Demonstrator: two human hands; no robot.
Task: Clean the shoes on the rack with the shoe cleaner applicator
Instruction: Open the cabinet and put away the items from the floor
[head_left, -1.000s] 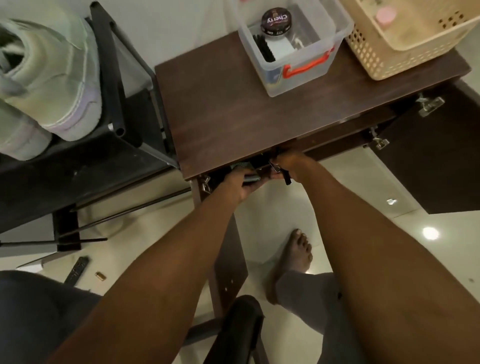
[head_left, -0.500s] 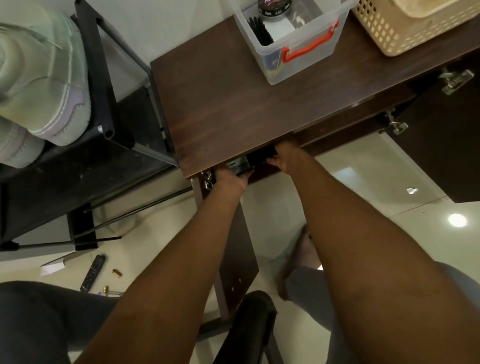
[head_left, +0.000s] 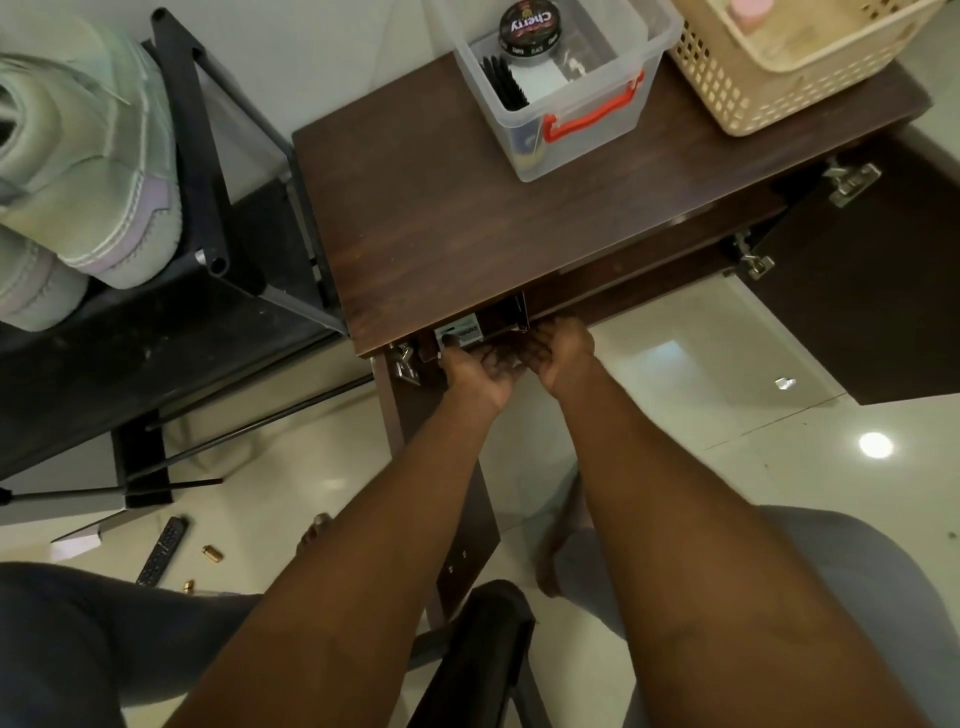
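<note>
Pale green sneakers (head_left: 88, 171) stand on the black shoe rack (head_left: 208, 156) at the upper left. Both my hands reach under the front edge of the brown table (head_left: 441, 218). My left hand (head_left: 472, 374) lies palm up, its thumb touching a small box with a white and green label (head_left: 460, 332) on the shelf below the tabletop. Its fingertips are lost in shadow. My right hand (head_left: 561, 353) is beside it, palm up, fingers relaxed toward a thin dark piece (head_left: 519, 312). No applicator is plainly visible.
A clear bin with an orange handle (head_left: 592, 117) holds a Cherry polish tin (head_left: 530, 26) and a black brush (head_left: 504, 83). A beige basket (head_left: 753, 98) stands beside it. An open cabinet door (head_left: 857, 291) is at right. A remote (head_left: 161, 551) lies on the floor; a black chair (head_left: 483, 649) is below.
The labelled box went from my left hand's grip to the shelf under the tabletop. Both hands have turned palm up at the table edge, and the view shifted slightly.
</note>
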